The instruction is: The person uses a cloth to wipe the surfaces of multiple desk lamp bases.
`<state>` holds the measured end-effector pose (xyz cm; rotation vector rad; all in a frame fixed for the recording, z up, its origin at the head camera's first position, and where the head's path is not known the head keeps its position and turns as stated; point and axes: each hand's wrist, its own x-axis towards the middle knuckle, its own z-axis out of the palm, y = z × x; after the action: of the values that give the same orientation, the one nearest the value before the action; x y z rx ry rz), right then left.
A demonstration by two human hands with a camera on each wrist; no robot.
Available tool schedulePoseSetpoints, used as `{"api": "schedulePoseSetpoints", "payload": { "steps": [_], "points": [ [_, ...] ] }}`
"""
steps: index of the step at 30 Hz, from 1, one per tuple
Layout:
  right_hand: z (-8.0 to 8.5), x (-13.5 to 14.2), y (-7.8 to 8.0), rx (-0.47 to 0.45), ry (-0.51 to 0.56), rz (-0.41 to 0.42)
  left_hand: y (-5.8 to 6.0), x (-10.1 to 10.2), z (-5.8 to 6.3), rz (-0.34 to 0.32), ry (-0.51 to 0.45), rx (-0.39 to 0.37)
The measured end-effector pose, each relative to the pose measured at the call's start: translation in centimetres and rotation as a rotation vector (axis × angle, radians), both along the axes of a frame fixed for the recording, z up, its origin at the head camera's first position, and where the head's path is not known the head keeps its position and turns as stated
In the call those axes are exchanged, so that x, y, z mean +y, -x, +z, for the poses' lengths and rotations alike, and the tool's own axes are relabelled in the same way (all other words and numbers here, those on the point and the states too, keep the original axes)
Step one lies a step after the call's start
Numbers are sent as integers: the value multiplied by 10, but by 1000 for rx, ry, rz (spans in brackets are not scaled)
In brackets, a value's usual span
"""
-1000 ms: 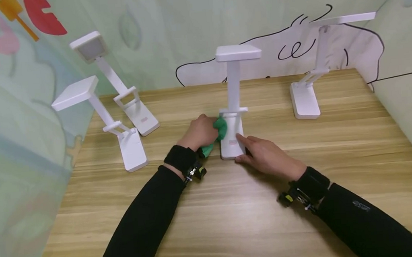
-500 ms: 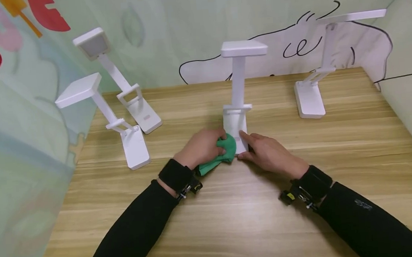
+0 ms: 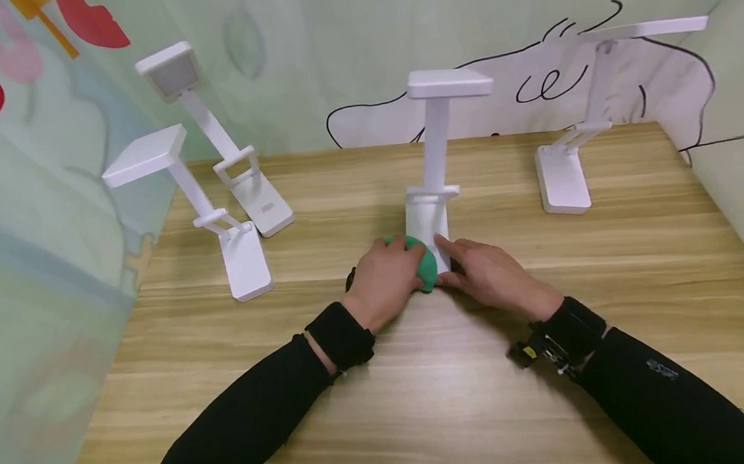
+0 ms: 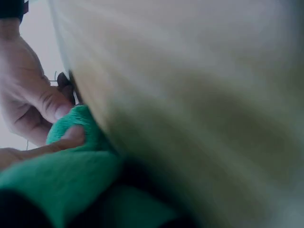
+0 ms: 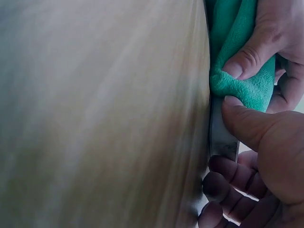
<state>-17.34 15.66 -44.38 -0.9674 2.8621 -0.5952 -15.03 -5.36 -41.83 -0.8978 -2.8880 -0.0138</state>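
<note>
A white desk lamp [image 3: 426,220] with a flat square head and hinged stem stands upright in the middle of the table. My left hand [image 3: 385,278] grips a green cloth [image 3: 428,267], which covers the near left corner of the lamp's base. In the right wrist view, the left thumb presses the fuzzy cloth [image 5: 247,90] along the base's front side. My right hand [image 3: 496,277] pinches the near right corner of that base, its thumb [image 5: 251,126] on the front side beside the cloth. The left palm hides much of the cloth from above.
Two more white lamps stand at the left, a nearer lamp [image 3: 246,264] and a farther lamp [image 3: 265,207]. Another lamp [image 3: 563,180] is at the back right. The wooden table [image 3: 425,402] ends at a printed curtain [image 3: 306,62] behind and on both sides.
My left hand has brought the cloth from the left side of the lamp's base nearer, around to its front corner. The right hand keeps its hold. The whole view has shifted slightly.
</note>
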Motion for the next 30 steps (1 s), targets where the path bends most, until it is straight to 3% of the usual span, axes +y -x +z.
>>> {"api": "schedulePoseSetpoints", "payload": {
  "steps": [5, 10, 14, 17, 21, 23, 25, 30],
  "points": [
    [2, -1, -1, 16, -2, 13, 2, -6, 6, -1, -37, -71],
    [5, -1, -2, 26, -30, 10, 10, -22, 4, 58, -110, -127],
    [5, 0, -3, 15, -32, 3, 29, -37, 3, 181, -194, -172],
    [4, 0, -3, 11, -27, 10, 46, -42, 6, 276, -312, -259],
    [2, 0, -3, 19, -25, 14, 64, -32, 8, 311, -521, -407],
    [2, 1, -2, 18, -23, 15, 68, -23, 7, 311, -570, -446],
    [2, 0, -2, 17, -20, 16, 67, -14, 4, 301, -543, -444],
    [1, 2, -2, 28, -16, 17, 50, -2, 5, 192, -314, -360]
  ]
}}
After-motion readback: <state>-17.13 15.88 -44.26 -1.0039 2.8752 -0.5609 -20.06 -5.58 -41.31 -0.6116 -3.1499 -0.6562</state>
